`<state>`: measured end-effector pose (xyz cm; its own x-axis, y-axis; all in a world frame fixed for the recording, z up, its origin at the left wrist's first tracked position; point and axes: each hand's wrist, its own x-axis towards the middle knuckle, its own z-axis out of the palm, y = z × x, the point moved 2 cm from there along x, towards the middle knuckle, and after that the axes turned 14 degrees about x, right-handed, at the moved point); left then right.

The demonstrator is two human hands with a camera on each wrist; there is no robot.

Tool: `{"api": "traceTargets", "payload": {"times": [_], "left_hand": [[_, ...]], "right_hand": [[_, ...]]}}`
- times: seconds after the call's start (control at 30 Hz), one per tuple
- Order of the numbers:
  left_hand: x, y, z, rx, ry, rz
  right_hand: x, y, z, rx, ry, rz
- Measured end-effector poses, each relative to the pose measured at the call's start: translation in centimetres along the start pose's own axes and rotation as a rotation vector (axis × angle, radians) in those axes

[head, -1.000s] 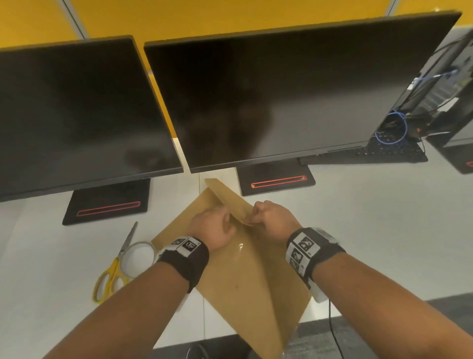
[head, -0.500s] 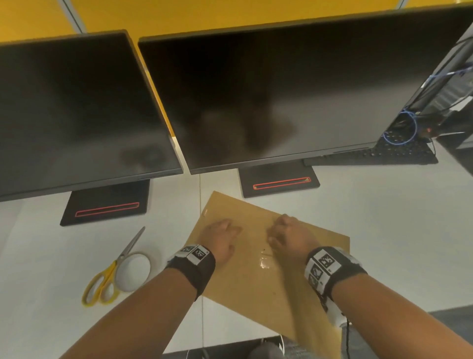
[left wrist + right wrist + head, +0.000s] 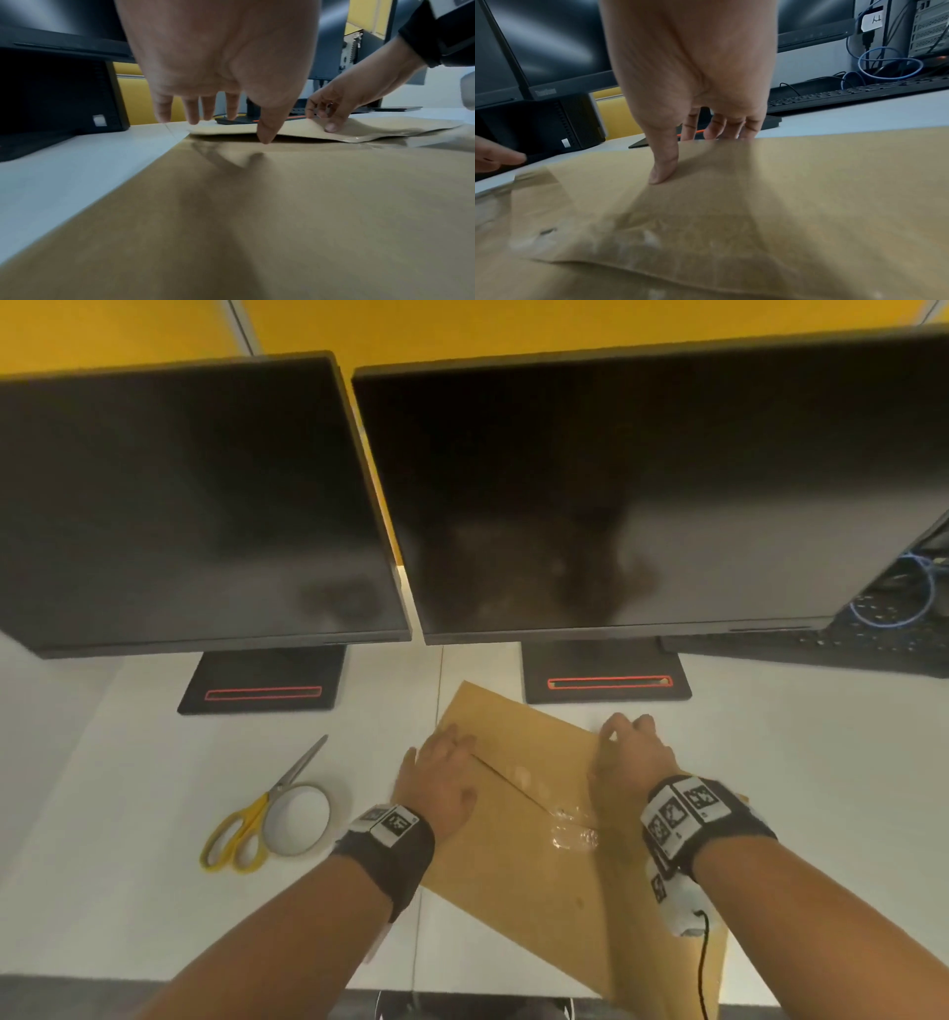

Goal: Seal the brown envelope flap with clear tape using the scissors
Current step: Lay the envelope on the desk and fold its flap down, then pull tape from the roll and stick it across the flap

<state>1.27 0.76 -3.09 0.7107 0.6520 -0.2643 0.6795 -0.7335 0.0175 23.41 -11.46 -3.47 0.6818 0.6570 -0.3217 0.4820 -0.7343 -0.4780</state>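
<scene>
Left hand (image 3: pixel 441 783), fingers straight, pressing flap (image 3: pixel 518 737) onto envelope (image 3: pixel 513 875); right hand (image 3: pixel 629 757) pinching flap edge. Flap needing flat crease before tape (image 3: pixel 298 819) and scissors (image 3: pixel 262 814).

Two bare forearms reach forward from the bottom of the head view, each with a dark wristband bearing black-and-white markers. The left hand (image 3: pixel 441 788) lies palm down, fingers straight and slightly spread; in the left wrist view its thumb (image 3: pixel 266 130) points down, tip touching the surface beneath. The right hand (image 3: pixel 629 762) is also palm down, to the right and a little farther forward. Its thumb (image 3: pixel 663 164) presses down, while its fingers (image 3: pixel 716 130) bend over a far edge. The hands are apart.
</scene>
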Motion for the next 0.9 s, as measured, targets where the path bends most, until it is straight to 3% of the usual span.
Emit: {"api": "traceTargets", "payload": {"times": [0.13, 0.2, 0.37, 0.47, 0.73, 0.9], "left_hand": [[-0.4, -2.9, -1.0, 0.004, 0.003, -0.269], [-0.9, -4.7, -1.5, -0.014, -0.057, -0.337], [-2.3, -8.0, -1.1, 0.054, -0.22, -0.318], [-2.8, -9.0, -0.9, 0.106, -0.243, -0.309], [-3.9, -11.8, -1.2, 0.138, -0.175, -0.473], [-5.0, -13.1, -0.8, 0.035, -0.298, -0.501]], "right_hand": [[0.7, -0.7, -0.3, -0.049, -0.04, -0.046], [1.2, -0.7, -0.3, -0.063, -0.037, -0.059], [1.5, -0.8, -0.4, -0.014, -0.063, -0.094], [1.9, -1.3, 0.1, -0.015, -0.068, -0.132], [2.7, -4.5, 2.2, -0.05, -0.039, -0.3], [2.5, -6.5, 3.8, -0.1, -0.022, -0.377]]}}
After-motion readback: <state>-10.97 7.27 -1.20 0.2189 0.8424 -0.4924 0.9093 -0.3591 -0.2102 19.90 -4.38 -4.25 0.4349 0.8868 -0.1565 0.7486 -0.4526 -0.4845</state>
